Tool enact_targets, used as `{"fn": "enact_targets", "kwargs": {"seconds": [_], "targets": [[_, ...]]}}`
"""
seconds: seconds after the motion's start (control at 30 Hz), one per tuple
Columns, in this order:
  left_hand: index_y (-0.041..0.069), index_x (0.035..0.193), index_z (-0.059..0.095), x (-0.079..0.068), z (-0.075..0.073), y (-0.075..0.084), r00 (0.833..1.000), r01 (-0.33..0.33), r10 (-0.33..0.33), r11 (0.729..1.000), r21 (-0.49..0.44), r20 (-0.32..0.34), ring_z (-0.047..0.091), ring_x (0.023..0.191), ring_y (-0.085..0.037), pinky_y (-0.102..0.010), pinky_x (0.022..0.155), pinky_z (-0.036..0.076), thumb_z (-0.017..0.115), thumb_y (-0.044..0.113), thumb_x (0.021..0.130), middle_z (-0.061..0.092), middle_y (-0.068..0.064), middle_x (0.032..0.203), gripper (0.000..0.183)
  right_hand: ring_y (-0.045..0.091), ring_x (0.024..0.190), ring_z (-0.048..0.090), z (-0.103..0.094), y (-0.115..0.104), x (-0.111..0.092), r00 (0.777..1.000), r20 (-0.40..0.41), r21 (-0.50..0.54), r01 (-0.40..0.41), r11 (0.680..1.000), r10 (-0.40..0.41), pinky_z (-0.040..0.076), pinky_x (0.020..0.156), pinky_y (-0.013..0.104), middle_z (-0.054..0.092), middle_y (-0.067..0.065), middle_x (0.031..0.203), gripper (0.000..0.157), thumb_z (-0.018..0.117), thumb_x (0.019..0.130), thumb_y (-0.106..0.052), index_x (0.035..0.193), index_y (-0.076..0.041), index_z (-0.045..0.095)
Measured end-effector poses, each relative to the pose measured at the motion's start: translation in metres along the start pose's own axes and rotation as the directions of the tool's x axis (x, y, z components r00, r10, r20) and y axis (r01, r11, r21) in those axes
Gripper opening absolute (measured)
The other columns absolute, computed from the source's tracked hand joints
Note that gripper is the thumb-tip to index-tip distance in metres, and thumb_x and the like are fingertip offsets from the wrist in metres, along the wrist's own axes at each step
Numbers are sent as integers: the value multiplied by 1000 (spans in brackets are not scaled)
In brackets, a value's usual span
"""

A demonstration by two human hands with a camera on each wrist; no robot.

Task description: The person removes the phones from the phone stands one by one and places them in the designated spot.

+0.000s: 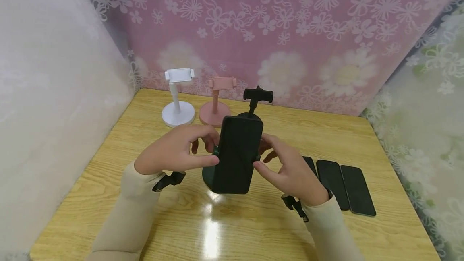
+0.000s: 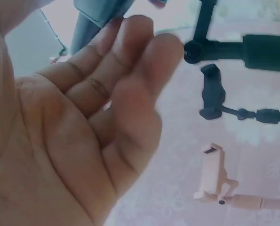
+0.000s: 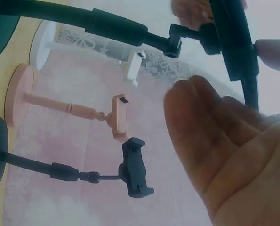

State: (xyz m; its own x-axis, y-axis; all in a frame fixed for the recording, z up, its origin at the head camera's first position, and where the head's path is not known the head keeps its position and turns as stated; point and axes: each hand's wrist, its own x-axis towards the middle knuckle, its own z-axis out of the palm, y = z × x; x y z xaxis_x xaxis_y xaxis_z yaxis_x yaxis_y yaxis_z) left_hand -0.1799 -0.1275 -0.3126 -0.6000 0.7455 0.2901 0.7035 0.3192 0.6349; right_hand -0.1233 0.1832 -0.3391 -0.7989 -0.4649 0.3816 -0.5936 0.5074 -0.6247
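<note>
A black smartphone (image 1: pixel 237 156) stands nearly upright, slightly tilted, in the clamp of a dark green phone stand (image 3: pixel 116 28). The phone hides most of the stand in the head view. My left hand (image 1: pixel 181 148) is at the phone's left edge, thumb tip over the edge and the other fingers bent near the clamp. On the opposite side, my right hand (image 1: pixel 288 168) has its thumb at the right end of the clamp (image 3: pixel 234 42). Its other fingers (image 3: pixel 191 108) are relaxed and apart from the clamp in the right wrist view.
Behind the phone stand a white phone stand (image 1: pixel 177 114), a pink one (image 1: pixel 214 112) and a black one (image 1: pixel 258 95). Three dark phones, among them the rightmost phone (image 1: pixel 358 190), lie on the wooden table (image 1: pixel 253 228) by my right forearm. A flowered cloth (image 1: pixel 232 31) hangs behind.
</note>
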Motion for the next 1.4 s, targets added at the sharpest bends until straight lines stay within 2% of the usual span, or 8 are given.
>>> {"fn": "enact_targets", "kwargs": {"seconds": [0.07,0.17,0.47,0.63,0.77,0.9,1.13,1.4], "targets": [[19,114,65,-1,-3,2,1000,3,-3,1000,-13,8,64,87,-3,-29,68,56,78,32,93,67,14,98,28,12,108,64,1,-2,2,999,15,7,35,999,-35,60,83,34,66,-3,122,64,73,97,-12,154,-18,44],[17,113,66,-1,-6,4,1000,5,-4,999,-41,25,65,90,-2,-28,71,58,79,29,94,68,12,101,26,15,110,65,2,-3,4,997,21,15,72,997,-72,60,85,36,66,0,126,64,72,97,-8,154,-16,44],[16,105,64,3,-9,-1,995,3,9,992,-124,99,64,89,-6,-29,80,58,77,25,96,66,9,100,19,9,100,68,0,-7,8,997,35,-5,65,998,-65,60,86,36,69,-3,120,65,68,99,-5,157,-16,40],[17,106,62,5,-7,-2,996,-18,26,996,-89,89,64,90,-4,-28,79,57,75,26,97,66,11,101,18,7,93,67,-4,-11,8,998,11,-83,66,994,-65,59,82,33,70,-4,115,65,69,97,-5,156,-15,42],[17,110,61,7,-7,0,997,-1,6,999,-54,78,65,95,-4,-29,75,57,72,26,100,67,11,105,17,5,89,64,-7,-13,8,998,4,-129,58,990,-58,58,79,31,68,-7,106,60,71,96,-7,150,-13,46],[18,111,62,7,-5,-1,998,18,-14,998,-64,60,66,95,-4,-30,71,56,72,25,99,68,11,105,17,6,89,63,-8,-14,7,998,13,-114,64,991,-63,57,80,31,67,-6,106,57,71,96,-7,148,-12,47],[20,109,62,10,2,6,998,29,-27,998,-50,49,64,88,-2,-29,69,55,75,31,97,68,14,101,21,5,96,63,-13,-11,2,999,25,-78,23,997,-21,55,85,32,66,-11,115,59,66,101,-9,154,-21,43],[18,108,63,11,5,6,997,53,-45,989,-134,66,64,88,-6,-33,71,56,75,28,98,69,10,100,19,6,97,62,-16,-9,1,1000,24,-90,14,996,-12,55,86,32,65,-11,114,54,66,101,-10,150,-19,46]]}}
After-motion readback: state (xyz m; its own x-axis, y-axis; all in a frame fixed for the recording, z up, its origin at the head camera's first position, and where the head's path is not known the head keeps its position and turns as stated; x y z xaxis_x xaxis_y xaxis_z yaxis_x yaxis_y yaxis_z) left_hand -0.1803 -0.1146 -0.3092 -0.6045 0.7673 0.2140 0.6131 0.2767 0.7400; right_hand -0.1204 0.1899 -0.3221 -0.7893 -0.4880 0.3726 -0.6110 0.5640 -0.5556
